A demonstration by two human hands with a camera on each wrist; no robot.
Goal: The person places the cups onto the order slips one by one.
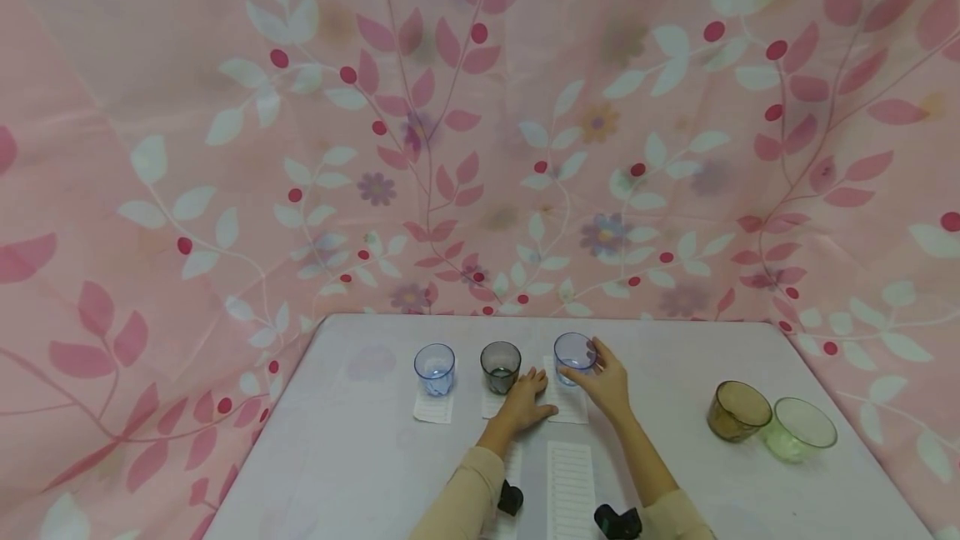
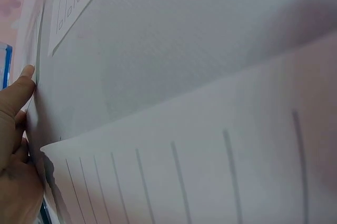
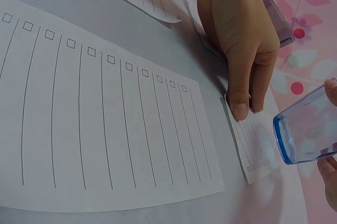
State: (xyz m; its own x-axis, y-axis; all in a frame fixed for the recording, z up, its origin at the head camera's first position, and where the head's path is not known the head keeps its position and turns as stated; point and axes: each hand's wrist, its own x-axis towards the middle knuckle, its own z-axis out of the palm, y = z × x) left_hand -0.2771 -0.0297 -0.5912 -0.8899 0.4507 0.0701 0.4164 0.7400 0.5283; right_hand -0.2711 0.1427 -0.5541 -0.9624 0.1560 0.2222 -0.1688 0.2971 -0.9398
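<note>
My right hand (image 1: 611, 380) grips a clear blue-rimmed glass (image 1: 573, 352) between thumb and fingers at the back of the table. Beneath it lies a lined paper slip (image 1: 573, 408), which my left hand (image 1: 522, 402) presses with its fingertips. In the right wrist view the left thumb (image 3: 240, 109) rests on that slip, close to the tilted-looking glass (image 3: 310, 126). Just behind the left hand stands a grey glass (image 1: 500, 361) on another slip. Farther left, a second blue glass (image 1: 434, 369) stands on its own slip (image 1: 432, 409).
At the right side an amber glass (image 1: 738, 412) and a green glass bowl (image 1: 801, 432) stand close together. Longer lined sheets with checkboxes (image 1: 571, 486) lie near the front, between and under the forearms. A pink floral cloth (image 1: 480, 148) hangs behind the white table (image 1: 322, 440).
</note>
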